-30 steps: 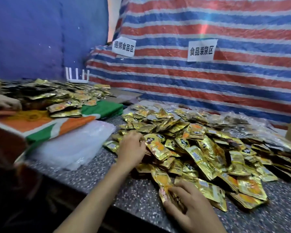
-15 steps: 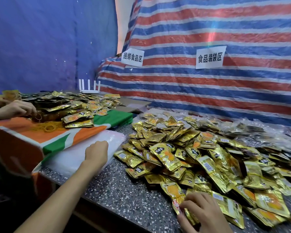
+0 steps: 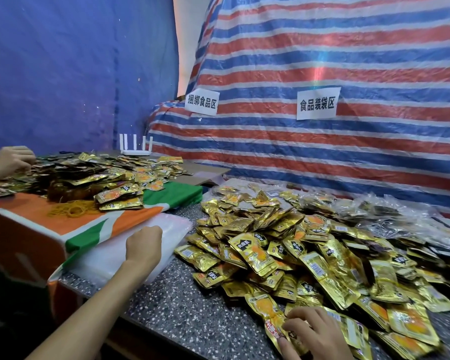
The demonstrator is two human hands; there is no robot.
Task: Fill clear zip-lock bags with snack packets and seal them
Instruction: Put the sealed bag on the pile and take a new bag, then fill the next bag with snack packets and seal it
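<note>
- Head view: left hand (image 3: 144, 246) lay on the clear zip-lock bags (image 3: 176, 226) at the counter's (image 3: 192, 313) left edge, fingers curled under; whether they pinched a bag could not be told.
- Right hand (image 3: 317, 336) gripped gold snack packets (image 3: 269, 314) at the counter's near edge, fingers curled over them.

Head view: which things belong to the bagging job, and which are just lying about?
Job: gold snack packets, stack of clear bags, left hand at that stack, right hand gripping packets.
Lying about: rubber bands, white router, paper signs.
</note>
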